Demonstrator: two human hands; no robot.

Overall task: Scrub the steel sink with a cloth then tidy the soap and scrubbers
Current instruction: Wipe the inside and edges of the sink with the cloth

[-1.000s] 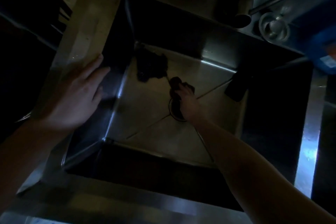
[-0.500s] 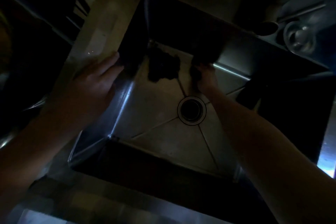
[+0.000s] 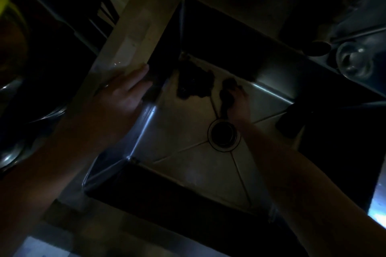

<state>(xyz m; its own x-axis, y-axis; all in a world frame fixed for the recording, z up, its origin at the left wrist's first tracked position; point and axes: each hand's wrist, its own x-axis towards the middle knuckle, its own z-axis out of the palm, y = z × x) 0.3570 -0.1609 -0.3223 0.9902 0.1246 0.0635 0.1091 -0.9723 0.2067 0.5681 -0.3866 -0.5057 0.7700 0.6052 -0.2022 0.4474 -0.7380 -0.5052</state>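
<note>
Where the cloth (image 3: 226, 93) is: gripped in the right hand (image 3: 240, 106), pressed on the sink (image 3: 188, 173) floor, drain (image 3: 224, 135) just nearer than the hand.
Left hand (image 3: 123, 94): flat, fingers straight, braced on the rim.
Wad (image 3: 193, 83): just left of the right hand; shift it, then scrub underneath with firm, overlapping strokes.

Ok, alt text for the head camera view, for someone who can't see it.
The right hand presses a dark cloth to the floor of a dim steel sink, near the drain. The left hand rests on its rim.
</note>
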